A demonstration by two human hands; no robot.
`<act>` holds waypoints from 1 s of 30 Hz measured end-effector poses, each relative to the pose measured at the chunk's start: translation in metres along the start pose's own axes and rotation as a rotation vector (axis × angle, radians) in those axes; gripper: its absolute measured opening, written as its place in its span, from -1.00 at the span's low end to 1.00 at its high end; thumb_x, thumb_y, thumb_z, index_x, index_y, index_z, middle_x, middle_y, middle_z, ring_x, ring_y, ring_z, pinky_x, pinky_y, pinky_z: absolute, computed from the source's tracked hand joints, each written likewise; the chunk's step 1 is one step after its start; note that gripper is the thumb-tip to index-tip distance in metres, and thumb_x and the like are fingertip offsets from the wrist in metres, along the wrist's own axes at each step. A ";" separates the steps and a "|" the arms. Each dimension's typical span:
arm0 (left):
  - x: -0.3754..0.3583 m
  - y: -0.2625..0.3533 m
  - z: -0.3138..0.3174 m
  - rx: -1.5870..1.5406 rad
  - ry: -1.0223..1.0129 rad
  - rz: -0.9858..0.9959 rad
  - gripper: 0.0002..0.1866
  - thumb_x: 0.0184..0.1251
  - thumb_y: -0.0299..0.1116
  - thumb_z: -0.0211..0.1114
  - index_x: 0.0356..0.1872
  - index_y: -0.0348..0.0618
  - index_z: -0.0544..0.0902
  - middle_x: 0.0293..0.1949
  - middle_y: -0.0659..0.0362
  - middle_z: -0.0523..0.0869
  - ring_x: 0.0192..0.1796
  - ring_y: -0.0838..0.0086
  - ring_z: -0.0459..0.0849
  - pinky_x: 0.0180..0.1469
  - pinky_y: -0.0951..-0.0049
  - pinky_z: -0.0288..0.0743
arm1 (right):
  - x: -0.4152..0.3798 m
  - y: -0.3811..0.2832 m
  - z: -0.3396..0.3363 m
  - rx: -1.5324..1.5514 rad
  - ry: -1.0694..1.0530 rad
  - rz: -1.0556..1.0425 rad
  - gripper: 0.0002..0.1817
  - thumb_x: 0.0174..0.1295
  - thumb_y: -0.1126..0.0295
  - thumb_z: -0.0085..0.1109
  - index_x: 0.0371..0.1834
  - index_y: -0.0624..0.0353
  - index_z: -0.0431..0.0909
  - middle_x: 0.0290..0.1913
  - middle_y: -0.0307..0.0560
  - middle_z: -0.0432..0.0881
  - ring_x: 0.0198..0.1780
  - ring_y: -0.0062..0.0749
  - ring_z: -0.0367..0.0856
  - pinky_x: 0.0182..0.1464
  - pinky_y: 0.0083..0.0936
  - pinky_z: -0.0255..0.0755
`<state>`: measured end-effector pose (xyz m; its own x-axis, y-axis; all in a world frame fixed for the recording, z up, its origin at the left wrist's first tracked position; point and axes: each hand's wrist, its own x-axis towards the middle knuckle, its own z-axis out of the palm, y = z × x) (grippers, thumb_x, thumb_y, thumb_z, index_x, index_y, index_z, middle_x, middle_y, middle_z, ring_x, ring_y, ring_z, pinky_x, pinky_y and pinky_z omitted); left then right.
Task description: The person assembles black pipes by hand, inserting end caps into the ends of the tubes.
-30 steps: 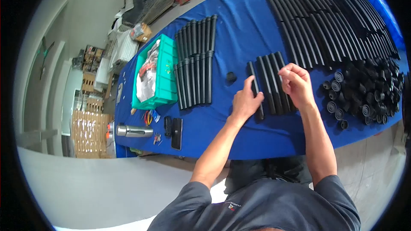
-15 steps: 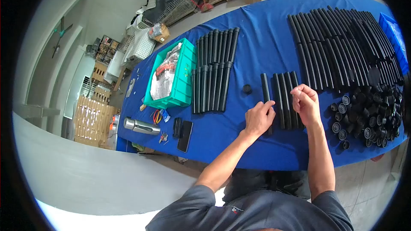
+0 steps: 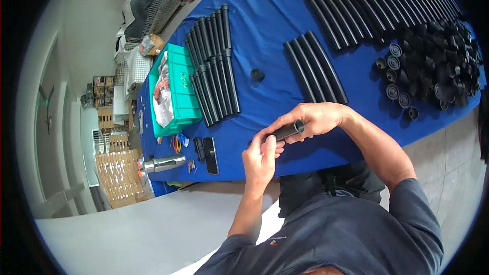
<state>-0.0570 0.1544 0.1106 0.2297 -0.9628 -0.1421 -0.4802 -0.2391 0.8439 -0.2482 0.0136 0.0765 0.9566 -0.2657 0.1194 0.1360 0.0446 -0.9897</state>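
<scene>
A short black tube (image 3: 286, 132) is held between my two hands above the table's front edge, its open hollow end tilted up to the right. My left hand (image 3: 261, 159) grips the lower left part, thumb along it. Around the upper part, near the open end, curls my right hand (image 3: 318, 118); some of its fingers are hidden behind the tube. Just beyond my hands lies a small row of loose black tubes (image 3: 317, 69). A single black cap (image 3: 257, 75) rests on the blue cloth to their left.
A heap of black caps (image 3: 428, 66) lies at right, below a large array of black tubes (image 3: 351, 7). Capped tubes (image 3: 216, 66) lie at left beside a green crate (image 3: 184, 89). A phone (image 3: 211, 156) and a metal flask (image 3: 164, 163) sit near the front edge of the blue tablecloth (image 3: 265, 15).
A tube has been lifted off the cloth and is now in both hands, tilted. My hands have come together nearer my body. The camera view has shifted and turned.
</scene>
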 end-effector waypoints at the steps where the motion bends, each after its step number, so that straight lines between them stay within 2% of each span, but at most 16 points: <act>1: -0.001 0.001 -0.001 -0.033 -0.018 -0.045 -0.56 0.65 -0.18 0.18 0.19 -0.44 0.59 -0.31 -0.05 0.85 -0.31 0.38 0.85 -0.25 0.47 0.71 | -0.002 -0.005 0.000 -0.022 -0.024 0.055 -0.38 0.28 0.54 0.32 0.47 0.11 0.52 -0.01 -0.03 0.80 -0.09 -0.36 0.75 -0.02 -0.39 0.57; 4: -0.001 0.004 -0.005 -0.072 -0.080 -0.106 -0.51 0.65 -0.11 0.18 0.21 -0.44 0.59 -0.30 -0.07 0.85 -0.30 0.40 0.85 -0.24 0.48 0.70 | 0.001 0.013 0.004 -0.022 0.048 -0.168 -0.41 0.27 0.54 0.33 0.42 0.13 0.56 -0.04 0.02 0.82 -0.14 -0.38 0.76 -0.09 -0.38 0.57; 7: 0.002 0.005 -0.006 -0.028 -0.128 -0.106 -0.47 0.66 -0.07 0.16 0.23 -0.45 0.58 -0.30 -0.07 0.85 -0.32 0.38 0.84 -0.26 0.47 0.69 | 0.000 0.020 0.001 -0.074 0.071 -0.186 -0.43 0.24 0.38 0.37 0.37 0.13 0.60 -0.09 -0.02 0.82 -0.37 -0.47 0.65 -0.24 -0.42 0.55; 9: 0.005 0.004 -0.005 0.029 -0.136 -0.077 -0.44 0.69 -0.04 0.09 0.24 -0.47 0.56 -0.30 -0.10 0.84 -0.35 0.34 0.84 -0.29 0.45 0.69 | -0.001 0.017 -0.001 -0.078 0.075 -0.143 -0.46 0.23 0.37 0.36 0.33 0.15 0.61 -0.09 -0.02 0.82 -0.35 -0.46 0.67 -0.23 -0.42 0.56; 12: 0.010 0.004 -0.005 0.050 -0.142 -0.078 -0.44 0.69 -0.04 0.08 0.23 -0.47 0.57 -0.30 -0.10 0.84 -0.38 0.37 0.82 -0.32 0.48 0.66 | -0.006 0.006 -0.004 -0.060 0.087 -0.090 -0.49 0.24 0.37 0.35 0.30 0.17 0.63 -0.12 -0.04 0.82 -0.30 -0.43 0.70 -0.18 -0.41 0.57; 15: 0.010 0.001 -0.004 -0.017 -0.131 -0.084 -0.50 0.59 -0.13 0.28 0.23 -0.44 0.58 -0.34 -0.03 0.84 -0.44 0.46 0.76 -0.37 0.50 0.60 | -0.008 0.003 -0.004 -0.035 0.113 -0.073 -0.52 0.26 0.38 0.34 0.27 0.19 0.64 -0.13 -0.05 0.83 -0.23 -0.41 0.72 -0.12 -0.41 0.57; 18: 0.013 -0.009 -0.005 0.263 -0.097 0.079 -0.44 0.37 -0.20 0.53 0.26 -0.33 0.61 -0.48 0.16 0.77 -0.49 0.58 0.70 -0.37 0.51 0.56 | -0.008 0.000 -0.005 -0.019 0.144 -0.083 -0.53 0.27 0.36 0.35 0.26 0.19 0.65 -0.11 -0.05 0.83 -0.19 -0.39 0.73 -0.08 -0.41 0.57; 19: 0.014 -0.004 -0.003 0.400 -0.040 0.079 -0.40 0.17 -0.31 0.63 0.24 -0.22 0.65 -0.50 0.21 0.68 -0.49 0.52 0.65 -0.37 0.42 0.56 | -0.009 -0.001 -0.005 -0.015 0.149 -0.090 -0.53 0.28 0.35 0.36 0.26 0.18 0.65 -0.10 -0.04 0.83 -0.18 -0.38 0.73 -0.06 -0.41 0.57; 22: 0.024 -0.012 -0.003 0.680 0.081 0.465 -0.44 0.09 -0.37 0.63 0.19 -0.09 0.71 -0.38 0.18 0.64 -0.35 0.37 0.67 -0.27 0.32 0.59 | -0.003 0.013 -0.005 -0.071 0.191 -0.268 -0.53 0.26 0.32 0.41 0.26 0.14 0.68 -0.09 -0.03 0.83 -0.22 -0.41 0.71 -0.11 -0.42 0.56; 23: 0.024 -0.012 -0.003 0.642 0.050 0.416 -0.45 0.03 -0.43 0.60 0.15 -0.01 0.75 -0.25 0.15 0.64 -0.16 0.23 0.68 -0.15 0.25 0.61 | -0.004 0.011 -0.005 -0.097 0.171 -0.163 -0.51 0.23 0.32 0.44 0.25 0.11 0.70 -0.09 -0.02 0.83 -0.26 -0.48 0.67 -0.18 -0.45 0.53; 24: 0.025 -0.013 -0.001 0.622 0.067 0.470 -0.50 0.02 -0.45 0.59 0.09 -0.05 0.75 -0.21 0.13 0.65 -0.12 0.23 0.69 -0.12 0.25 0.61 | -0.002 0.013 -0.005 -0.091 0.174 -0.163 -0.50 0.18 0.35 0.47 0.24 0.09 0.72 -0.13 -0.08 0.82 -0.33 -0.53 0.58 -0.25 -0.49 0.48; 26: 0.026 -0.011 -0.004 0.479 0.025 0.454 -0.59 0.03 -0.57 0.56 -0.02 -0.17 0.73 -0.14 0.07 0.68 -0.20 0.29 0.71 -0.15 0.40 0.63 | 0.002 0.020 -0.004 -0.085 0.179 -0.209 -0.47 0.13 0.37 0.50 0.24 0.08 0.73 -0.23 -0.16 0.76 -0.35 -0.53 0.56 -0.25 -0.52 0.46; 27: 0.024 -0.009 -0.006 0.451 0.033 0.452 -0.63 0.11 -0.63 0.54 -0.02 -0.22 0.70 -0.10 0.10 0.69 -0.19 0.40 0.71 -0.13 0.43 0.64 | -0.001 0.008 -0.005 -0.047 0.186 -0.109 -0.30 -0.03 0.37 0.65 0.28 0.19 0.68 -0.20 -0.16 0.66 -0.23 -0.43 0.58 -0.18 -0.47 0.56; 30: 0.013 -0.010 -0.016 -0.184 -0.003 0.123 -0.67 0.22 -0.62 0.51 -0.01 -0.26 0.65 -0.08 0.12 0.68 -0.17 0.47 0.71 -0.14 0.43 0.67 | -0.001 0.002 0.000 -0.119 0.356 -0.190 -0.15 -0.10 0.31 0.71 0.37 0.19 0.60 0.06 -0.11 0.61 -0.06 -0.38 0.59 -0.17 -0.48 0.56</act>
<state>-0.0360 0.1465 0.1088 0.1758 -0.9839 -0.0335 -0.3420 -0.0930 0.9351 -0.2489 0.0135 0.0746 0.7661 -0.5754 0.2863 0.2504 -0.1430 -0.9575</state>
